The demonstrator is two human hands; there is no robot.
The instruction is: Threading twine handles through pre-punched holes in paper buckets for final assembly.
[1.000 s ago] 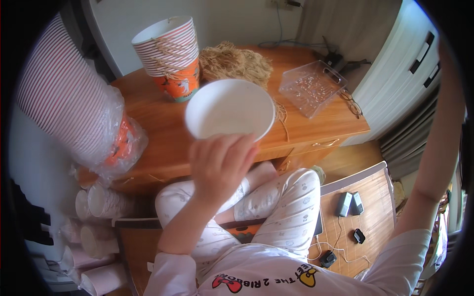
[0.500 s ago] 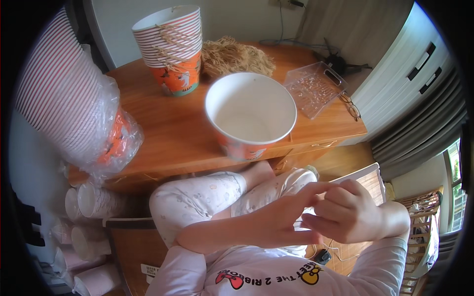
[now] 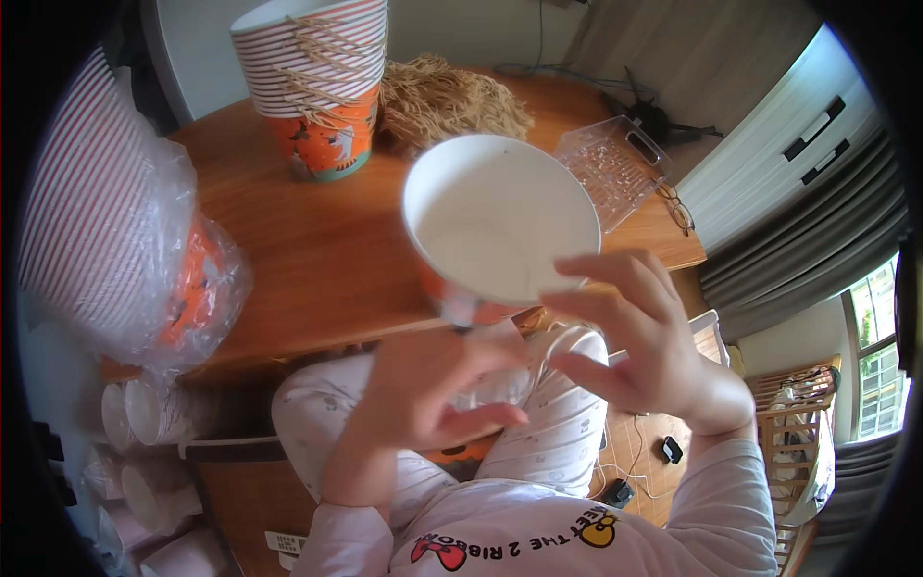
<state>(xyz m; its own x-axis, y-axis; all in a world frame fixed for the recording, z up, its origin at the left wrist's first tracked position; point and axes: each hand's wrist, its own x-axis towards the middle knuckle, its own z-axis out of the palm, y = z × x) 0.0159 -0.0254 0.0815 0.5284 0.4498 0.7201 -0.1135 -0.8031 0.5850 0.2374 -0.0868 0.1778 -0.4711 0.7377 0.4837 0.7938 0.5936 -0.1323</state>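
Observation:
A large white-lined paper bucket (image 3: 442, 197) with an orange printed outside stands at the table's front edge, its mouth tilted toward me. My right hand (image 3: 639, 337) is beside its near right rim, fingers spread and curved, with nothing visible in them. Below and left of the bucket, my left hand (image 3: 428, 380) hovers over my lap, thumb apart from the fingers. That hand is a little blurred, and nothing shows in its grip. Behind the bucket lies a heap of tan twisted-cord handles (image 3: 452, 104).
A nested stack of orange buckets with cord handles (image 3: 312, 96) stands at the back left. Nearer left is a tall plastic-wrapped stack (image 3: 106, 202). A clear tray of small pieces (image 3: 611, 173) and eyeglasses (image 3: 678, 210) lie on the right of the wooden table (image 3: 269, 250).
My hands, close together at the right before, have moved apart. The right one has gone up to the bucket's rim and spread its fingers; the left has moved left. The view has shifted slightly.

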